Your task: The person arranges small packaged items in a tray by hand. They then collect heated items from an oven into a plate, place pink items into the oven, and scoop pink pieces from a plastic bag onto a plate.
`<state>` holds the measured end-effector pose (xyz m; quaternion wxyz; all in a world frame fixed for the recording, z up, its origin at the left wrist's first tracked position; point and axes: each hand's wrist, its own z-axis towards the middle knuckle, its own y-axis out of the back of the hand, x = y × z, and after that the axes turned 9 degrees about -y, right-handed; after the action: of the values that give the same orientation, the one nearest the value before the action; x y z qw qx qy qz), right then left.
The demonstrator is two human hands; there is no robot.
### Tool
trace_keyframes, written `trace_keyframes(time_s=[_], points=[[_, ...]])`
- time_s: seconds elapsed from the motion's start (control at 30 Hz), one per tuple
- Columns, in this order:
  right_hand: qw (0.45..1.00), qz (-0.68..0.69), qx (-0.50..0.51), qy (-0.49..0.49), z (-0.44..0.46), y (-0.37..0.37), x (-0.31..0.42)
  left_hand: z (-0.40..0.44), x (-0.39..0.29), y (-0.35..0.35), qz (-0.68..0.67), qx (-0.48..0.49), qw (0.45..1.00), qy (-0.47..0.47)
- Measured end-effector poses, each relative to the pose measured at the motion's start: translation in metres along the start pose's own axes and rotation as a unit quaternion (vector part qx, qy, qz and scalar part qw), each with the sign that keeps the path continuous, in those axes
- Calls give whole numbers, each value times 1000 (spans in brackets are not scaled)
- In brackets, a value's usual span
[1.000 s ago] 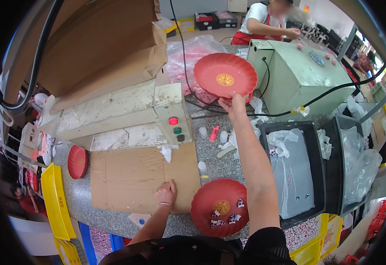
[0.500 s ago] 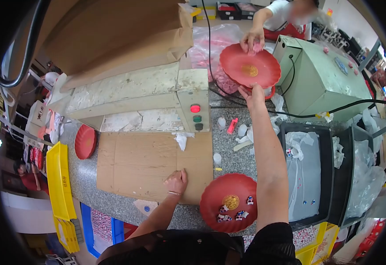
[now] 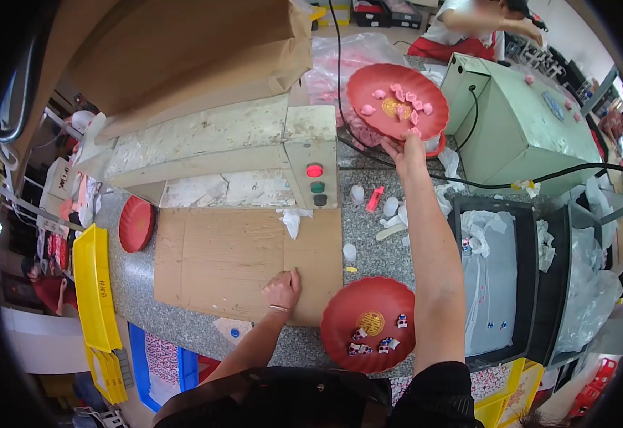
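Note:
My right hand (image 3: pixel 405 150) grips the near rim of a red scalloped plate (image 3: pixel 368 84), held out past the machine. Several pink pieces (image 3: pixel 416 105) lie on that plate around its gold emblem. On the cardboard sheet (image 3: pixel 212 264) rests my left hand (image 3: pixel 283 289), its fingers curled; whatever they may hold is hidden. Close to my body, a second red plate (image 3: pixel 347 307) carries several small dark-and-white pieces (image 3: pixel 388 344), partly behind my right forearm.
A pale machine (image 3: pixel 311 153) with buttons stands behind the cardboard. At the right are a green metal box (image 3: pixel 532 135) and a black tray (image 3: pixel 493 285). A black cable (image 3: pixel 575 167) crosses the back. A co-worker (image 3: pixel 461 28) is at the far side.
Pink pieces now lie on the held plate, which was bare one second ago. The co-worker's hand reached over it with pink pieces, then drew away. My left hand stays curled on the cardboard.

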<state>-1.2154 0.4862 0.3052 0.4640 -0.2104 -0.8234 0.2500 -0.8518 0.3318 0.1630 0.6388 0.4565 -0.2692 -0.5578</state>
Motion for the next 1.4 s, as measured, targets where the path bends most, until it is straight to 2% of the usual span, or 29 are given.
trace_keyframes(time_s=[0.23, 0.7, 0.93, 1.4], points=[[1000, -3, -20, -6, -4, 14, -7, -3, 1, 0, 13, -12, 1000, -5], [1000, -26, 2, -2, -19, 20, -1, -4, 0, 0, 14, 4, 1000, 8], [999, -23, -13, -31, -12, 26, -10, -5, 1, -3, 0, 4, 1000, 13], [999, -19, -46, -15, -5, 23, -13, -4, 2, -3, 4, -3, 1000, 1]])
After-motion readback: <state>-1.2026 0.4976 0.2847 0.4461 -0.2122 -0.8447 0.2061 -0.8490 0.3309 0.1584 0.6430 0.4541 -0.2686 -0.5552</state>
